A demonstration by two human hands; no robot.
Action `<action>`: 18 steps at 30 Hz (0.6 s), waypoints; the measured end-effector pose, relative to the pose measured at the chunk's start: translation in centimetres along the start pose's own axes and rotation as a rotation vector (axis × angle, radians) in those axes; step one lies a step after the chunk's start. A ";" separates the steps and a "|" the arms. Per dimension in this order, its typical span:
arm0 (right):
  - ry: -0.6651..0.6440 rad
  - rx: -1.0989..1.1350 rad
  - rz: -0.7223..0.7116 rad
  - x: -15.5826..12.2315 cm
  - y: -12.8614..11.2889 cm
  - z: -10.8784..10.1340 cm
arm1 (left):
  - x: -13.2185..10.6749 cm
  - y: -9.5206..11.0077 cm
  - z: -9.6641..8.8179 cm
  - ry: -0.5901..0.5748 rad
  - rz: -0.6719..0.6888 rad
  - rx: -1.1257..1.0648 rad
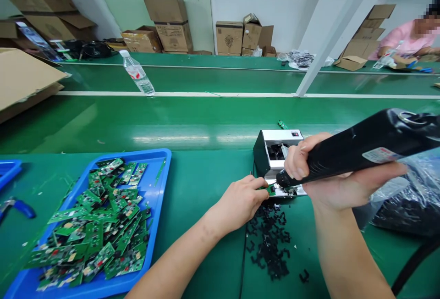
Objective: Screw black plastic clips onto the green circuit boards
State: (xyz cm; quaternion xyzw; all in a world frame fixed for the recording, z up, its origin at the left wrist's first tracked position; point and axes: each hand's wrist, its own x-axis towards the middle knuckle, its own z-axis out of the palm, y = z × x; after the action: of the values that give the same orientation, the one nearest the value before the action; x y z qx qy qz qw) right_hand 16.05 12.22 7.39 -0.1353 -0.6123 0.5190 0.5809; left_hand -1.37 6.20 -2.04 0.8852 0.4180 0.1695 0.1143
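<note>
My right hand (330, 175) grips a black electric screwdriver (364, 145), tilted so its tip end points down and left. The tip meets the front of a small black and silver machine (278, 141), and the bit itself is hidden. With closed fingers, my left hand (244, 198) holds a green circuit board (271, 190) against the machine's front edge; most of the board is covered. Just below, small black plastic clips (271, 244) lie in a loose heap on the green mat. To the left, a blue tray (164, 189) carries many green circuit boards (99, 225).
Blue-handled pliers (22, 207) lie at the far left. A water bottle (137, 74) stands beyond the bench. At right sits a plastic bag (405, 202) of dark parts, near a black cable (415, 262). A slanted white post (330, 37) rises behind; a co-worker (409, 37) sits far right.
</note>
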 end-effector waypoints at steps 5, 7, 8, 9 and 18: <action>-0.013 0.029 0.042 -0.3 0.5 -0.4 | 0.1 0.0 0.1 -0.002 -0.001 0.007; -0.022 0.050 0.051 -0.3 0.6 -0.4 | 0.0 0.1 0.0 -0.005 0.000 0.003; -0.024 0.054 0.055 -0.2 0.6 -0.4 | 0.0 0.1 0.0 -0.007 0.001 0.002; -0.021 0.055 0.056 -0.2 0.7 -0.4 | 0.0 0.1 0.0 -0.010 0.001 0.000; -0.029 0.053 0.077 -0.1 0.8 -0.4 | 0.0 -0.1 0.0 -0.025 -0.006 -0.008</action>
State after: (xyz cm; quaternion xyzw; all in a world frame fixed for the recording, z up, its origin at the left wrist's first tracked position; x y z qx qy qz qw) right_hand 16.05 12.64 6.66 -0.1358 -0.6012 0.5587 0.5549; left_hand -1.40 6.23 -2.09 0.8854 0.4187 0.1598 0.1236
